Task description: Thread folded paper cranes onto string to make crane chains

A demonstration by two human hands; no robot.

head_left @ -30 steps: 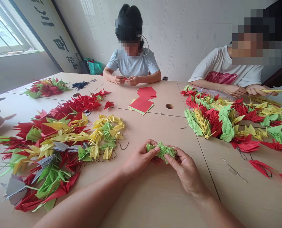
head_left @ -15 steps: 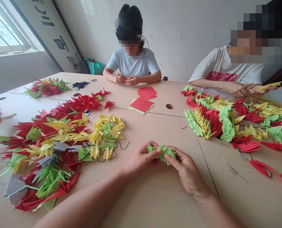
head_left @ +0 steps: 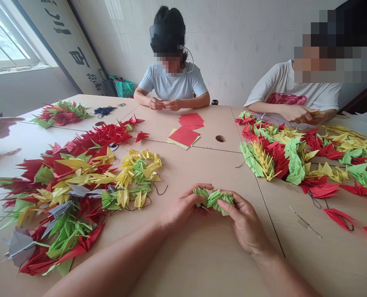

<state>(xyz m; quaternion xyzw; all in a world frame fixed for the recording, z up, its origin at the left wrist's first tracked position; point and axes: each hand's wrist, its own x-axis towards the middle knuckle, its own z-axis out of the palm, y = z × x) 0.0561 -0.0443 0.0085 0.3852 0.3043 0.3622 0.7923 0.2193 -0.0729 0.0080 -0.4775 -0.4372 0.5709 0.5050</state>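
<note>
Green folded-paper bundle [head_left: 219, 201] over near tabletop [head_left: 195, 264], between both hands; left hand [head_left: 183, 209] pinches its left end, right hand [head_left: 244, 220] its right, thumb uppermost, presumably holding pleats compact; origami pile [head_left: 78, 177] well left, apparently leaving elbow room

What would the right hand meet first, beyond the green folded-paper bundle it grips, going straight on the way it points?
Probably the left hand, at the other end of the green folded-paper bundle: the right hand points forward and leftward toward it. Depth is unclear here.
</note>
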